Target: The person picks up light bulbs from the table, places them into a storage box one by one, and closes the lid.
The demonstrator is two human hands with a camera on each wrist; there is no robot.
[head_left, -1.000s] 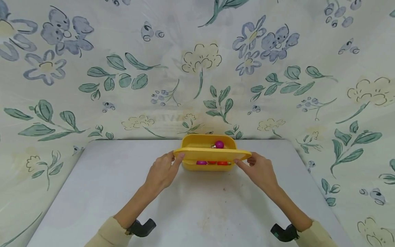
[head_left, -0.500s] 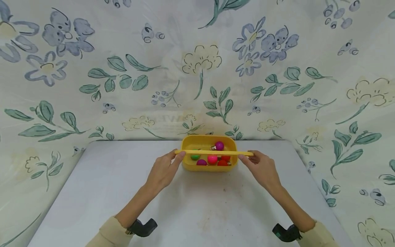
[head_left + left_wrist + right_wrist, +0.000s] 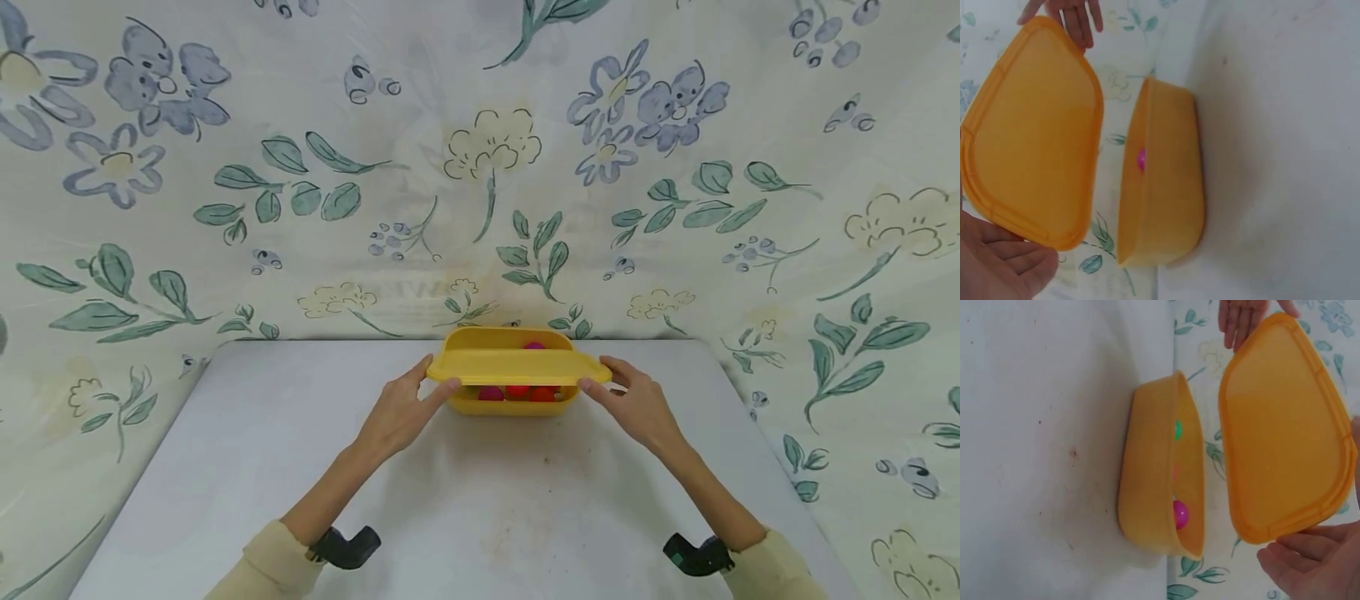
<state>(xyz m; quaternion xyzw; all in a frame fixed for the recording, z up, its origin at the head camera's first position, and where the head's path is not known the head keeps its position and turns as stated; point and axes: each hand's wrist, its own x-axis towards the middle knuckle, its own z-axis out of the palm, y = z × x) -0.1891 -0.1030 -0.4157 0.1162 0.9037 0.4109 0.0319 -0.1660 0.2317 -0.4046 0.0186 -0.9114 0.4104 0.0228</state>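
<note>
A yellow plastic lid (image 3: 517, 367) is held above an open yellow box (image 3: 510, 408) by both hands, apart from its rim. My left hand (image 3: 397, 414) pinches the lid's left end, thumb on the near side. At the other end, my right hand (image 3: 637, 412) pinches it likewise. Small round coloured bulbs lie in the box: a purple bulb (image 3: 491, 393) and a red bulb (image 3: 542, 394) show under the lid's near edge. In the right wrist view a magenta bulb (image 3: 1180, 514) and a green one (image 3: 1177, 430) show past the rim; the lid hides others from above.
The box stands at the far edge of a white table (image 3: 487, 517), close to a floral cloth backdrop (image 3: 420, 167). Small dark specks and faint reddish stains mark the tabletop. Each wrist wears a black camera mount (image 3: 347, 547).
The lid has tilted between the hands: edge-on half a second ago, it now shows its broad upper face and covers more bulbs. Both hands keep their hold; the box stays put.
</note>
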